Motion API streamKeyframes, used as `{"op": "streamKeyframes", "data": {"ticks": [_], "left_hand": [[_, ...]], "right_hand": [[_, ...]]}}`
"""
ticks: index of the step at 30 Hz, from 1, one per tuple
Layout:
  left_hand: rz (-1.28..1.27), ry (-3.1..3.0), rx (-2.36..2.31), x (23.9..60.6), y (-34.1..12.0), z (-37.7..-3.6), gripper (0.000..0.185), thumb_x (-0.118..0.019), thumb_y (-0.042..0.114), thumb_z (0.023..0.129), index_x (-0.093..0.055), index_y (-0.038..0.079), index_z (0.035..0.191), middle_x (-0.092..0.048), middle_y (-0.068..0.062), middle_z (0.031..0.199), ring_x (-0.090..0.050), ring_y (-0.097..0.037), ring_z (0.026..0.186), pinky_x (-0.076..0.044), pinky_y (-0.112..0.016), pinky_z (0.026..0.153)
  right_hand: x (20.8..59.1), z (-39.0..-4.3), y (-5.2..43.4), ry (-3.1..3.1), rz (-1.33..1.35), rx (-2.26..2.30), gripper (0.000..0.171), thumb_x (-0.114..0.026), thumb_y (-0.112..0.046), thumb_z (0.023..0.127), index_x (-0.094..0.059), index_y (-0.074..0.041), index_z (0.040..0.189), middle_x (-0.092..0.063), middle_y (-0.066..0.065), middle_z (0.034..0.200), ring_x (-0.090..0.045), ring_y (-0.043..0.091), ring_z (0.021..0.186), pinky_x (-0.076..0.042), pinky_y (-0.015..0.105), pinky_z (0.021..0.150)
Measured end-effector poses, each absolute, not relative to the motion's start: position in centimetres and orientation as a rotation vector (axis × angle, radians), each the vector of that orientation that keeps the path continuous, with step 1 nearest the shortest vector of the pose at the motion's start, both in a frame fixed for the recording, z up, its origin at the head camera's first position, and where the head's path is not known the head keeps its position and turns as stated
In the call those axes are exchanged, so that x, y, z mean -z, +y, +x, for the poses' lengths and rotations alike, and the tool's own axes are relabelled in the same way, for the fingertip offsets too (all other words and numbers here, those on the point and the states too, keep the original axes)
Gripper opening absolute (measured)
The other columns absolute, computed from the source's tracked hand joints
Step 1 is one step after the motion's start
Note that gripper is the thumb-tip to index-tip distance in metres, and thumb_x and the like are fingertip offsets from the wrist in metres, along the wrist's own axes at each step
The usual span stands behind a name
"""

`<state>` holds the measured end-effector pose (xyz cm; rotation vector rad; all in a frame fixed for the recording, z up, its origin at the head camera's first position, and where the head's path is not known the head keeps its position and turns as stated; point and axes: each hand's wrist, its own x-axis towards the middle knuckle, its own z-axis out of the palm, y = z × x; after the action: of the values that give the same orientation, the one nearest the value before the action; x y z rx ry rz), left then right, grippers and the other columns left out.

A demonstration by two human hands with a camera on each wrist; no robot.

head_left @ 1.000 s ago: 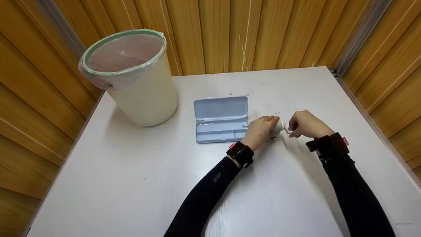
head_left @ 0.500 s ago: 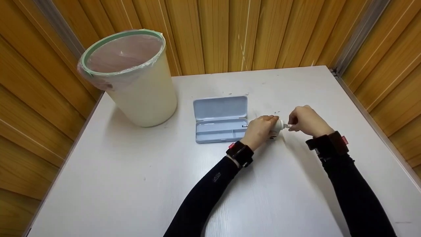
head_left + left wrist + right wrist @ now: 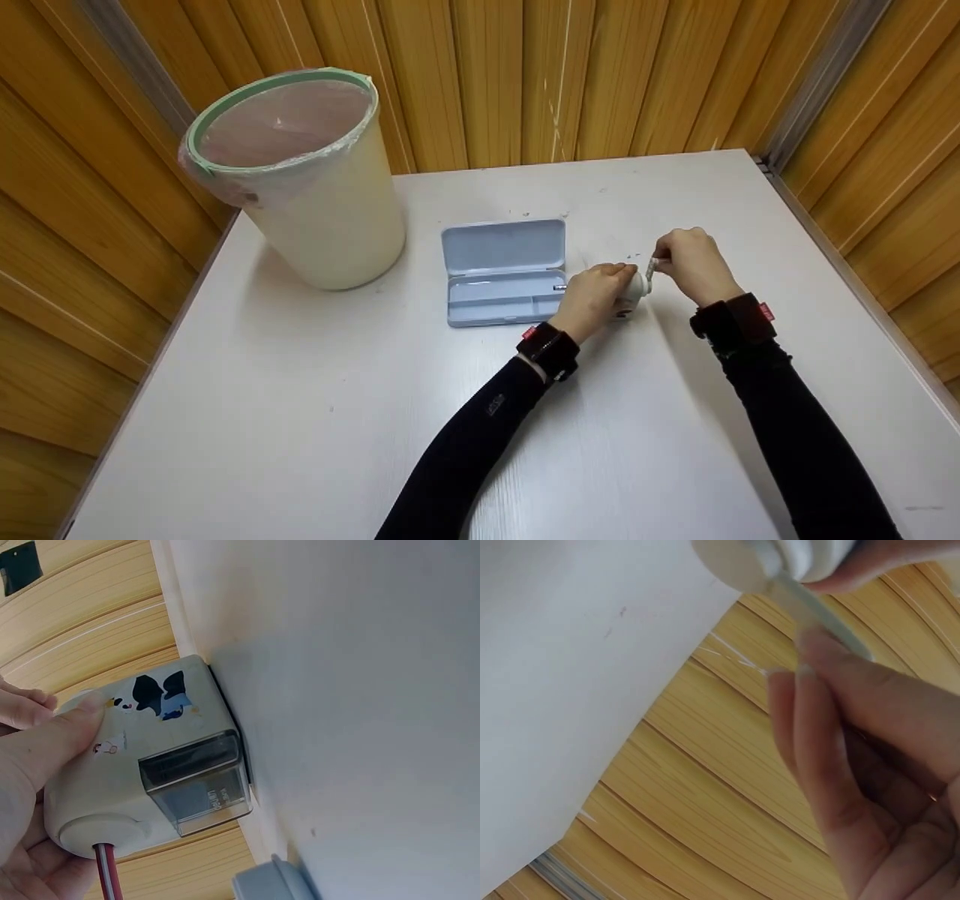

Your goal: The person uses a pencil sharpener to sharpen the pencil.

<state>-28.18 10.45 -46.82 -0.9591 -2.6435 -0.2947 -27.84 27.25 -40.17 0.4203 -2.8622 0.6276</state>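
A white crank pencil sharpener (image 3: 120, 787) with cartoon stickers and a dark see-through shavings drawer stands on the table. My left hand (image 3: 592, 296) grips its body from above, thumb along the stickered side in the left wrist view. A red pencil (image 3: 109, 874) with a pale stripe sticks out of the round front hole; its tip is hidden inside. On the opposite side, my right hand (image 3: 696, 262) pinches the end of the crank handle (image 3: 821, 615) between thumb and fingers. The crank points upward in the head view.
A light blue pencil case (image 3: 504, 246) lies unfolded left of the sharpener, partly behind the left hand. Farther left stands a cream bin (image 3: 330, 225) with a green rim and plastic liner. Wood-patterned walls (image 3: 487, 82) border the white table (image 3: 247, 420).
The crank has swung from pointing down and right to pointing up, my right hand rising with it. My left hand and the sharpener have stayed in place.
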Motion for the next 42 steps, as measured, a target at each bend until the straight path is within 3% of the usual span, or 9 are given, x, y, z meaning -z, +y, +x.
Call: {"op": "streamKeyframes", "data": {"ticks": [10, 21, 29, 37, 42], "left_hand": [[-0.950, -2.643, 0.268, 46.9, 10.5, -28.2, 0.046, -0.076, 0.027, 0.086, -0.063, 0.018, 0.129, -0.070, 0.006, 0.121, -0.067, -0.010, 0.109, -0.059, -0.023, 0.083], [-0.956, -2.663, 0.295, 46.9, 10.6, -28.2, 0.045, -0.075, 0.029, 0.086, -0.063, 0.019, 0.129, -0.071, 0.006, 0.118, -0.068, -0.010, 0.106, -0.059, -0.023, 0.082], [-0.973, -2.664, 0.322, 46.8, 10.5, -28.2, 0.046, -0.076, 0.026, 0.086, -0.063, 0.016, 0.130, -0.071, 0.005, 0.120, -0.068, -0.011, 0.108, -0.058, -0.023, 0.085], [-0.966, -2.670, 0.337, 46.7, 10.4, -28.2, 0.049, -0.077, 0.025, 0.085, -0.063, 0.016, 0.131, -0.070, 0.003, 0.124, -0.067, -0.012, 0.111, -0.058, -0.023, 0.088], [-0.956, -2.692, 0.336, 46.6, 10.5, -28.2, 0.051, -0.076, 0.028, 0.085, -0.062, 0.017, 0.132, -0.068, 0.002, 0.128, -0.066, -0.013, 0.113, -0.057, -0.023, 0.090]], "right_hand": [[42.8, -30.1, 27.6, -2.742, 0.419, -0.650, 0.007, -0.074, 0.005, 0.081, -0.070, 0.010, 0.082, -0.070, 0.026, 0.079, -0.066, 0.039, 0.073, -0.054, 0.050, 0.068], [45.4, -31.7, 28.2, -2.911, 0.415, -0.756, 0.004, -0.069, 0.006, 0.083, -0.072, 0.009, 0.082, -0.071, 0.026, 0.083, -0.065, 0.040, 0.079, -0.053, 0.050, 0.073], [46.6, -31.8, 28.8, -3.014, 0.473, -0.816, 0.010, -0.069, 0.011, 0.071, -0.073, 0.005, 0.079, -0.072, 0.018, 0.077, -0.060, 0.026, 0.071, -0.045, 0.028, 0.065], [46.8, -30.6, 29.3, -3.136, 0.499, -0.893, 0.015, -0.078, 0.006, 0.072, -0.075, 0.006, 0.087, -0.075, 0.019, 0.082, -0.065, 0.022, 0.074, -0.057, 0.040, 0.074], [46.3, -29.4, 29.6, -3.196, 0.538, -0.939, 0.014, -0.083, -0.002, 0.072, -0.073, 0.005, 0.079, -0.073, 0.012, 0.073, -0.060, 0.012, 0.063, -0.051, 0.025, 0.063]]}}
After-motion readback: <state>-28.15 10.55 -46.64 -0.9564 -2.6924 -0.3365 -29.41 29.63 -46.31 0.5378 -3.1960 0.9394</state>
